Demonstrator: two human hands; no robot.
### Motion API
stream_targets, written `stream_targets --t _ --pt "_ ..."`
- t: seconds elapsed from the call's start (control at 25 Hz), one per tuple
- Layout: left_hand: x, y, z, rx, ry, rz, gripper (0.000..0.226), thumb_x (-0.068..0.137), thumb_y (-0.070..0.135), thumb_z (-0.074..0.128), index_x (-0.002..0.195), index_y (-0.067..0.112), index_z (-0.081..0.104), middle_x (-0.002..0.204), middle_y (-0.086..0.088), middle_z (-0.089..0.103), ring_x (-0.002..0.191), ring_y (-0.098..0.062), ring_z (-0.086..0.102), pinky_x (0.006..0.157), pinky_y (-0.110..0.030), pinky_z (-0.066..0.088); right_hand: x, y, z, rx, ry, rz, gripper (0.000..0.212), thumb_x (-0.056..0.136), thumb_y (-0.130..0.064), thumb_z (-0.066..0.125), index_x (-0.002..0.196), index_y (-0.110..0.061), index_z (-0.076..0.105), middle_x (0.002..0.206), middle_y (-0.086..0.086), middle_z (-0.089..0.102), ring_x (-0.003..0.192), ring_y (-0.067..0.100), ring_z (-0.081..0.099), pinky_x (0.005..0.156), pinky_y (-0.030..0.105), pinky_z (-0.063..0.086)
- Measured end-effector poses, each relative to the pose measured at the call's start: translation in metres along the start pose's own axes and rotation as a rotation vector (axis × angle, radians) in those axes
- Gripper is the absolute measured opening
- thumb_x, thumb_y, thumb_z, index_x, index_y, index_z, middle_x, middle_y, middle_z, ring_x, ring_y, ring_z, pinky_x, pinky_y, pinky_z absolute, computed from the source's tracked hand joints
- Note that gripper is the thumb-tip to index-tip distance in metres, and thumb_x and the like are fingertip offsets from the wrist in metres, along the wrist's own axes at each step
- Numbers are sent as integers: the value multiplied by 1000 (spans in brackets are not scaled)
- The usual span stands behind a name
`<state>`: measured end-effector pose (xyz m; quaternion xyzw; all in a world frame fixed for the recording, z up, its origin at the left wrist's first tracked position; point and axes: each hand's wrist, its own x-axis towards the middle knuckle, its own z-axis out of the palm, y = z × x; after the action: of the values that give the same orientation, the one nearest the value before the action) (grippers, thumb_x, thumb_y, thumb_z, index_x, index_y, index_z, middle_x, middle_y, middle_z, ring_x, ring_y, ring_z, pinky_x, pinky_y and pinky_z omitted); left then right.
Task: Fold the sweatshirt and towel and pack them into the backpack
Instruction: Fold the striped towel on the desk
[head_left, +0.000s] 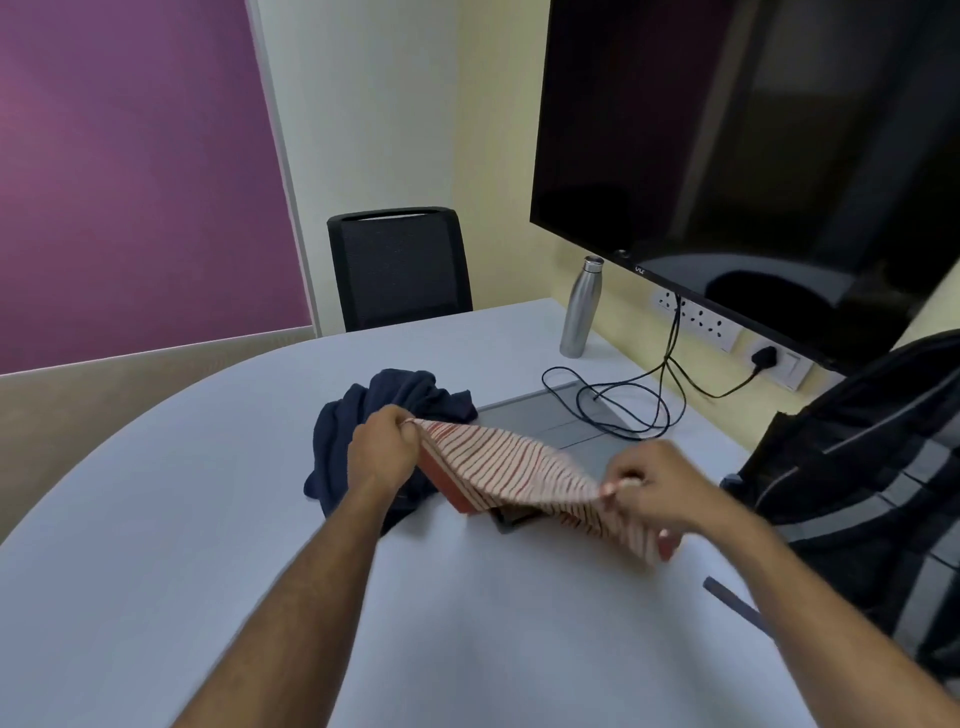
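The striped towel (511, 470) is held stretched above the table (156, 519) at the centre of the frame, slightly right of the middle. Its cloth is cream with red-orange stripes, and a solid red-orange portion hangs below the upper edge at lower left. The left hand (382, 449) pinches one end of the towel with curled fingers at the centre of the frame. The right hand (657, 486) pinches the opposite end at centre right, fingers likewise curled round the cloth; the remaining fabric drapes below this hand (motion blur obscures its lower edge).

The dark blue sweatshirt (358, 415) lies crumpled and unfolded on the table directly behind and left of the left hand, partly covered by that hand and by the towel. The black and grey backpack (862, 467) stands at the right edge of the frame, on the table's right side, just beside the right hand.

A grey panel (550, 421) is set flush in the table behind the towel. Black cables (634, 395) coil over it and run up to wall sockets (701, 317) at upper right. A steel bottle (582, 306) stands upright near the wall, upper centre-right. A dark screen (753, 145) fills the upper right. A black mesh chair (397, 267) stands behind the table at upper centre
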<state>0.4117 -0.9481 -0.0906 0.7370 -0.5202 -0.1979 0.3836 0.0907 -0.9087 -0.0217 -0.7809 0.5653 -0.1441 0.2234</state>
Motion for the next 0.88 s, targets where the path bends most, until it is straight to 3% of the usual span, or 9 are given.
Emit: stream_targets --t 0.08,0.2,0.32,0.44,0.68,0.8,0.88 --pt "-8 -19 0 -46 -41 -70 16 95 28 49 89 26 64 86 7 70 85 -17 68 80 -42 58 -3 -6 48 -56 -245 -24 12 61 -31 60 65 -33 71 71 -10 71 70 2 66 69 32 57" --pt "-20 -44 -1 -85 -131 -128 25 89 47 62 94 23 62 90 9 67 88 -13 63 79 -35 52 -8 -21 123 -72 -442 -25 17 73 -22 61 86 -17 72 87 3 72 86 18 66 76 38 54" --pt "-31 -77 -1 17 -172 -114 26 80 29 77 97 23 58 89 5 67 81 -12 62 71 -31 53 -22 -45 193 -70 -628 -58 21 77 -22 56 89 -9 67 94 14 69 90 28 63 74 38 50" --pt "-41 -113 -5 113 -159 -107 19 91 9 62 101 25 57 97 1 69 81 -14 63 73 -31 57 -45 -71 249 -12 -762 -54 30 87 -27 52 109 -12 67 113 10 68 105 27 61 84 34 45" --pt "-54 -179 -30 389 -156 -130 21 103 22 46 113 23 64 102 8 65 80 -10 57 73 -23 50 -77 -125 338 45 -849 56 37 100 -30 42 125 -8 59 126 18 61 119 38 55 100 46 42" --pt "-65 -199 -40 368 -182 -186 28 103 29 44 130 26 51 133 0 59 108 -18 60 97 -36 51 -79 -153 359 166 -930 107 40 103 -22 42 137 -4 50 139 19 53 132 35 46 106 32 37" --pt "-77 -211 -44 543 -278 -201 57 101 36 48 152 25 25 161 -5 27 141 -27 38 114 -48 34 -84 -165 363 348 -953 210 50 95 -32 51 138 -7 51 127 7 62 131 27 48 101 15 38"
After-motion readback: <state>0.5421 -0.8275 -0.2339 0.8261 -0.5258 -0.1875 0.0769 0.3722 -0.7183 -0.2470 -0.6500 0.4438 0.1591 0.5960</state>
